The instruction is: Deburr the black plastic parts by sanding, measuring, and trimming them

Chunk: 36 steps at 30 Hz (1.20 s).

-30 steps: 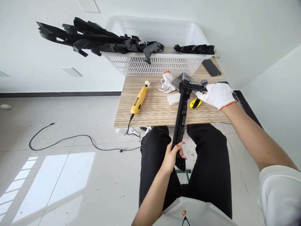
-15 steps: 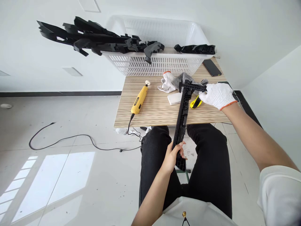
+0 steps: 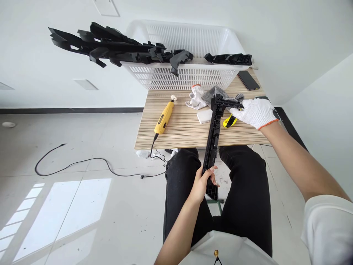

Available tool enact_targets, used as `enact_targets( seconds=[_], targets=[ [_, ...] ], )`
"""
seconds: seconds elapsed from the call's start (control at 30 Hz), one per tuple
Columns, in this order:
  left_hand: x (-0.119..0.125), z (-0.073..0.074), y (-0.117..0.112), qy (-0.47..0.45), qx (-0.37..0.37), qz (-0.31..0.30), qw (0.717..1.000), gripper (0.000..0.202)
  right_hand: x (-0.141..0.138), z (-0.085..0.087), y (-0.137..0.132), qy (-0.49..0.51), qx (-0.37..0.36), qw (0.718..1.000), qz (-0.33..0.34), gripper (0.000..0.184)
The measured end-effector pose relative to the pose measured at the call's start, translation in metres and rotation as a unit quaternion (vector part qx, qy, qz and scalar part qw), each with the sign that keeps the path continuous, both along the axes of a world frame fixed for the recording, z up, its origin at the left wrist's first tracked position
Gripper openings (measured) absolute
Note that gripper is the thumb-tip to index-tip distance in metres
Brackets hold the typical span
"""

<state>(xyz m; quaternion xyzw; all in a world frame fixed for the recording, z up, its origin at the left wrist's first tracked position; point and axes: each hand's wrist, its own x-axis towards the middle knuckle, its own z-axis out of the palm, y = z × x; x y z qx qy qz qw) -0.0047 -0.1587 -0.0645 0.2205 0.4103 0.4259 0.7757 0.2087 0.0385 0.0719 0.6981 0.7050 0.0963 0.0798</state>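
A: Where are the hands?

B: The left hand [image 3: 202, 184], bare, is wrapped around the lower end of a long black part [image 3: 211, 147]. The right hand [image 3: 255, 112], in a white glove, has its fingers curled closed on the end of a black caliper [image 3: 231, 103].

A: And the part?

B: It stands at a slant in front of the person, lower end above the lap, upper end over the table [image 3: 184, 138]. The caliper lies across that upper end, its jaws about the tip; I cannot tell whether they press on it.

A: How far along is the work?

B: Midway through one measurement, I would judge: the caliper is in place, and neither it nor the part has been let go. The reading is too small to make out.

A: What about the others?

B: A bundle of black parts [image 3: 118, 49] and one separate piece [image 3: 230, 59] lie along the front rim of a white basket [image 3: 212, 77]. Nothing shows which are finished and which are left.

A: Other tools?

B: A yellow rotary tool [image 3: 164, 117] and a yellow knife [image 3: 229, 121] lie on the table, both unheld.
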Motion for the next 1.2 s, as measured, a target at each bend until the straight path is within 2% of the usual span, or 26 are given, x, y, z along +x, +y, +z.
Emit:
enact_targets(
  seconds=[0.2,0.37,0.53,0.7,0.87,1.03,1.2],
  targets=[
    [0.0007,0.0007,-0.0002,0.011,0.01,0.0,1.0,0.033,-0.002,-0.0033,-0.0002,-0.009,0.002,1.0,-0.01,0.061],
    [0.0004,0.0016,0.0002,0.019,0.011,0.0,1.0,0.033,-0.0008,-0.0052,-0.0006,-0.004,0.032,0.999,-0.019,0.053],
    [0.0003,0.0041,-0.0004,0.027,0.013,0.002,1.0,0.033,0.0039,-0.0014,-0.0017,0.012,0.017,1.0,-0.016,0.061],
    [0.0013,0.0049,-0.0004,0.03,0.011,0.003,0.999,0.034,0.0068,-0.0008,-0.0053,0.008,0.039,0.999,-0.009,0.063],
    [0.0019,0.0046,-0.0004,0.03,0.008,0.003,1.0,0.035,0.0074,-0.0027,-0.0075,-0.004,0.056,0.998,-0.001,0.075],
    [0.0015,0.0051,-0.0011,0.027,0.009,0.001,1.0,0.035,0.003,-0.0019,-0.0059,-0.006,0.031,0.999,-0.003,0.059],
    [0.0016,0.0049,-0.0007,0.024,0.008,-0.002,1.0,0.034,0.001,-0.0017,-0.0041,-0.002,0.025,0.999,-0.024,0.051]
  ],
)
